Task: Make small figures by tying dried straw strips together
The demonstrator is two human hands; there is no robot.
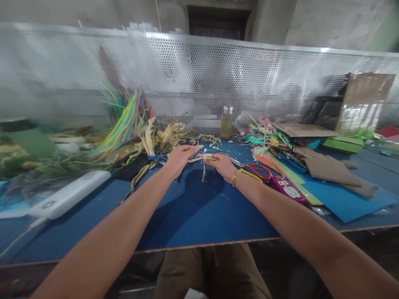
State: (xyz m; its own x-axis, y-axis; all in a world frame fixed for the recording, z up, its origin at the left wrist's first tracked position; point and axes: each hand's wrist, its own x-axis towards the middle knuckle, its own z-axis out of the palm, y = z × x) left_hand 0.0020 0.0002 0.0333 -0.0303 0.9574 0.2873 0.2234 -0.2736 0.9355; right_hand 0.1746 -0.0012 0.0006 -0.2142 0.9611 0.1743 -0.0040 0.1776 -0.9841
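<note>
Over the middle of the blue tabletop [199, 224], my two hands are close together at a pale strip of dried husk [205, 157]. My left hand [182, 158] is closed, its fingertips pinched at the strip's left part. With thumb and fingers, my right hand [222, 165] grips the strip's right end. A thin piece of husk hangs down between the hands. Red-handled scissors [259, 171] lie just right of my right hand, partly behind the wrist, with a yellow handle-like piece [252, 175] beside them. Left of my left hand are dried husks [170, 135].
A white power bank-like device [73, 195] with a cable lies left. Coloured strips [121, 120] stand behind it. A bottle [226, 122] stands at the back before a perforated metal screen [187, 74]. To the right are a purple box [288, 189], blue sheets [346, 203] and cardboard [330, 168].
</note>
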